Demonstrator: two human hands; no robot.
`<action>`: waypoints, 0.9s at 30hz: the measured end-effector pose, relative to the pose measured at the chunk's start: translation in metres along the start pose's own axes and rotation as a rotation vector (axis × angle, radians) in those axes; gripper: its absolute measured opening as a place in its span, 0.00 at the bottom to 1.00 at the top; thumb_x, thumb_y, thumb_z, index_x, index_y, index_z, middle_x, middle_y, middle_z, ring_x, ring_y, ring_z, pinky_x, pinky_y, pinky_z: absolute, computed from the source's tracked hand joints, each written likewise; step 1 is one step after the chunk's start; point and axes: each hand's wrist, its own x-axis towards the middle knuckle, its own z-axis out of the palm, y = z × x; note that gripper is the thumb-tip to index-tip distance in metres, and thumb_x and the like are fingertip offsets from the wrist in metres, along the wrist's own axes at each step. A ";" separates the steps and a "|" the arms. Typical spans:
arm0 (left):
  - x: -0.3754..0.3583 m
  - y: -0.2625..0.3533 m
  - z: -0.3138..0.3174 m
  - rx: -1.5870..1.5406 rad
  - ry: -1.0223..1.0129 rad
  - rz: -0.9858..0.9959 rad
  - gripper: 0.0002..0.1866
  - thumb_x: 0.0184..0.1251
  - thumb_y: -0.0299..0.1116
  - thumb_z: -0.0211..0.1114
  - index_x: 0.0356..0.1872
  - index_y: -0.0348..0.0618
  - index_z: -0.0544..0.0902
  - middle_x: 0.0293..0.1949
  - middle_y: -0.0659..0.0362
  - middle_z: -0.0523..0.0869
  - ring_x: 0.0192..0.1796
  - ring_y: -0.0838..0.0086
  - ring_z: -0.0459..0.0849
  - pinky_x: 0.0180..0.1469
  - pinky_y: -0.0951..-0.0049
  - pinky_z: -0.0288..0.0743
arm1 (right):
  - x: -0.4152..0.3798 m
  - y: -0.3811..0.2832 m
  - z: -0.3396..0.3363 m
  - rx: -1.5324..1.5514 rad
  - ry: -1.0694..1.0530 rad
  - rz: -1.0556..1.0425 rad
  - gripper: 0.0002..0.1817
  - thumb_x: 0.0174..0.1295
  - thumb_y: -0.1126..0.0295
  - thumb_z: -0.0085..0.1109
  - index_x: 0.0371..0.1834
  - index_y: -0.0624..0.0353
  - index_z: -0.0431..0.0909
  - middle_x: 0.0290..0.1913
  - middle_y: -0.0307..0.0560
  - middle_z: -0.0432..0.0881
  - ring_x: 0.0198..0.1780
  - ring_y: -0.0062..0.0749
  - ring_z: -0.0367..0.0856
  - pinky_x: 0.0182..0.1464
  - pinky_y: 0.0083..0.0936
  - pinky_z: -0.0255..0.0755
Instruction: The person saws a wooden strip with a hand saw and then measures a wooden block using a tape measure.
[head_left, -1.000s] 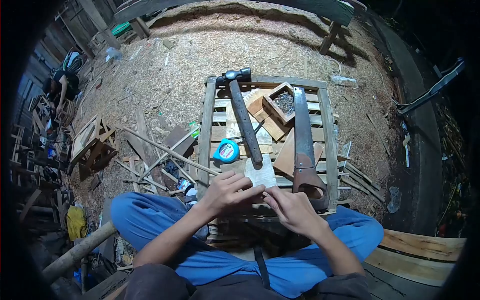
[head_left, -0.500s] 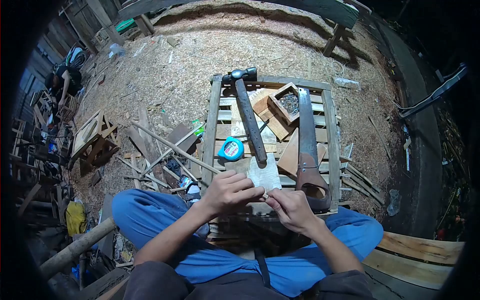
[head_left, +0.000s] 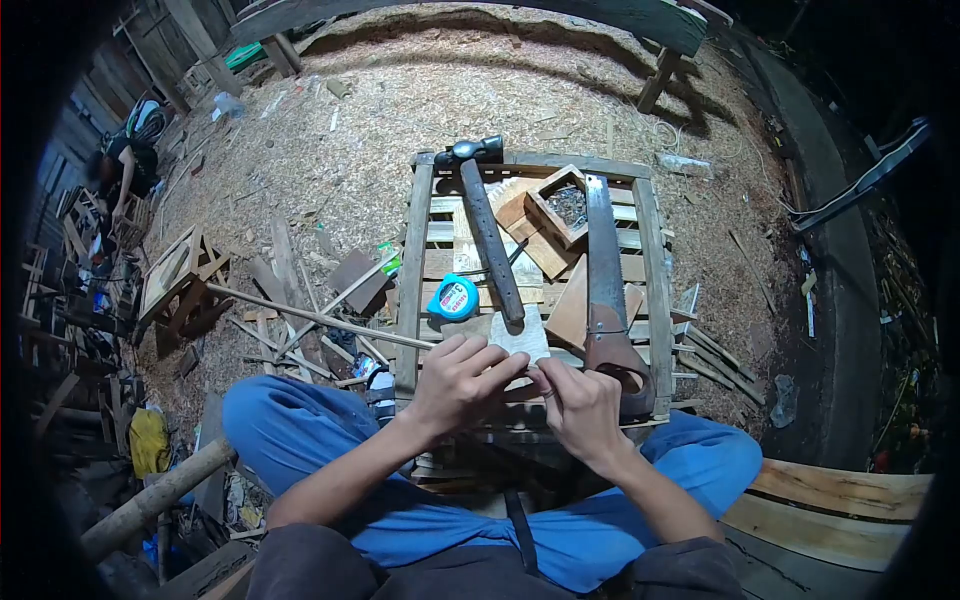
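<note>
A long thin wooden stick [head_left: 320, 318] runs from the left into my left hand [head_left: 462, 382], whose fingers are wrapped round it. My right hand [head_left: 583, 408] pinches at the stick's near end, close beside the left; the fingers hide that tip. Just beyond my hands, on a slatted wooden table [head_left: 408, 300], lie a hammer [head_left: 490, 235] with a dark handle and a blue tape measure [head_left: 458, 299]. A handsaw [head_left: 606, 270] lies along the right side, its brown handle near my right hand. Pale sheet material [head_left: 520, 335] sits under the hammer handle's end.
A small wooden box [head_left: 562, 205] of nails or similar bits stands on wooden pieces at the table's back. Left are scattered offcuts [head_left: 285, 255] and a small wooden frame [head_left: 180, 275]. Another person [head_left: 125, 170] is at far left. A bench [head_left: 480, 15] spans the back.
The stick's far end has swung down and to the left, so it lies flatter. Both hands stay close together, and my right hand has tilted more upright.
</note>
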 end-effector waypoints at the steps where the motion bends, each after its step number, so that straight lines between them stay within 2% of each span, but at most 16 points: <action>1: 0.000 0.002 0.002 0.000 0.001 0.003 0.18 0.58 0.35 0.75 0.51 0.50 0.89 0.35 0.66 0.84 0.37 0.71 0.83 0.37 0.68 0.73 | 0.001 -0.001 0.000 -0.047 0.009 0.009 0.05 0.72 0.68 0.64 0.39 0.55 0.80 0.28 0.47 0.84 0.25 0.46 0.84 0.27 0.38 0.72; 5: 0.003 0.003 0.002 0.078 0.001 -0.028 0.20 0.56 0.34 0.74 0.53 0.50 0.89 0.37 0.65 0.85 0.39 0.70 0.83 0.39 0.67 0.73 | -0.002 -0.003 0.005 -0.115 0.011 0.088 0.06 0.73 0.67 0.65 0.44 0.57 0.84 0.29 0.49 0.84 0.26 0.48 0.82 0.29 0.40 0.70; 8: 0.014 -0.010 -0.002 0.069 -0.021 0.016 0.23 0.52 0.35 0.74 0.53 0.51 0.88 0.39 0.65 0.85 0.43 0.68 0.84 0.43 0.65 0.74 | 0.006 0.008 0.002 -0.051 0.089 0.000 0.07 0.74 0.67 0.64 0.45 0.59 0.84 0.31 0.49 0.83 0.31 0.47 0.83 0.34 0.40 0.72; 10: 0.024 -0.018 -0.006 0.001 0.013 0.058 0.22 0.51 0.29 0.70 0.51 0.50 0.90 0.39 0.65 0.87 0.41 0.69 0.85 0.45 0.66 0.74 | 0.010 0.014 -0.007 -0.006 0.077 0.048 0.08 0.75 0.68 0.61 0.51 0.58 0.83 0.35 0.51 0.83 0.40 0.49 0.83 0.43 0.43 0.74; 11: 0.026 -0.020 -0.005 0.006 -0.010 0.068 0.21 0.53 0.28 0.70 0.52 0.50 0.89 0.40 0.64 0.87 0.43 0.70 0.85 0.48 0.66 0.75 | 0.011 0.019 -0.010 0.020 0.055 0.057 0.10 0.76 0.68 0.58 0.52 0.60 0.82 0.40 0.54 0.81 0.44 0.52 0.80 0.46 0.44 0.73; 14: 0.038 -0.021 0.005 -0.066 -0.020 0.172 0.21 0.55 0.29 0.69 0.53 0.49 0.88 0.40 0.64 0.87 0.44 0.69 0.84 0.51 0.64 0.76 | 0.018 0.015 -0.021 0.063 0.047 0.051 0.10 0.76 0.67 0.56 0.52 0.61 0.82 0.40 0.53 0.80 0.44 0.52 0.79 0.47 0.44 0.72; 15: 0.045 -0.019 0.002 -0.077 -0.062 0.172 0.18 0.59 0.28 0.70 0.52 0.47 0.87 0.41 0.64 0.87 0.44 0.69 0.84 0.51 0.65 0.76 | 0.017 0.018 -0.021 0.033 0.039 0.040 0.12 0.77 0.66 0.55 0.51 0.62 0.82 0.40 0.53 0.80 0.44 0.52 0.78 0.47 0.45 0.72; 18: 0.055 -0.019 0.009 -0.104 -0.019 0.155 0.16 0.62 0.28 0.72 0.52 0.46 0.86 0.39 0.63 0.85 0.43 0.68 0.84 0.50 0.66 0.76 | 0.019 0.023 -0.039 -0.022 -0.034 0.034 0.12 0.77 0.65 0.55 0.49 0.62 0.83 0.39 0.53 0.79 0.43 0.51 0.78 0.47 0.45 0.72; 19: 0.060 -0.017 0.007 -0.171 -0.066 0.080 0.16 0.64 0.29 0.74 0.53 0.44 0.84 0.37 0.63 0.83 0.42 0.66 0.83 0.49 0.67 0.77 | 0.020 0.019 -0.042 -0.009 0.000 0.034 0.11 0.77 0.65 0.56 0.45 0.62 0.83 0.38 0.53 0.78 0.42 0.50 0.77 0.46 0.44 0.71; 22: 0.067 -0.019 0.015 -0.185 -0.115 0.118 0.17 0.64 0.31 0.74 0.53 0.44 0.83 0.35 0.62 0.81 0.41 0.65 0.83 0.50 0.66 0.77 | 0.017 0.012 -0.045 -0.086 -0.003 0.002 0.12 0.76 0.64 0.57 0.43 0.62 0.83 0.37 0.51 0.78 0.42 0.50 0.77 0.44 0.44 0.71; 26: 0.077 -0.016 0.019 -0.158 -0.094 0.218 0.18 0.67 0.33 0.73 0.56 0.46 0.83 0.41 0.61 0.86 0.48 0.64 0.86 0.57 0.64 0.78 | 0.008 0.032 -0.032 0.032 0.057 0.088 0.16 0.80 0.60 0.55 0.40 0.63 0.81 0.34 0.53 0.78 0.40 0.53 0.77 0.44 0.45 0.71; 27: 0.080 -0.013 0.017 -0.125 -0.039 0.234 0.24 0.67 0.35 0.74 0.63 0.46 0.82 0.52 0.57 0.88 0.60 0.62 0.86 0.65 0.60 0.77 | 0.006 0.034 -0.031 0.028 0.060 0.092 0.16 0.80 0.60 0.55 0.40 0.63 0.81 0.34 0.53 0.78 0.40 0.53 0.77 0.44 0.45 0.71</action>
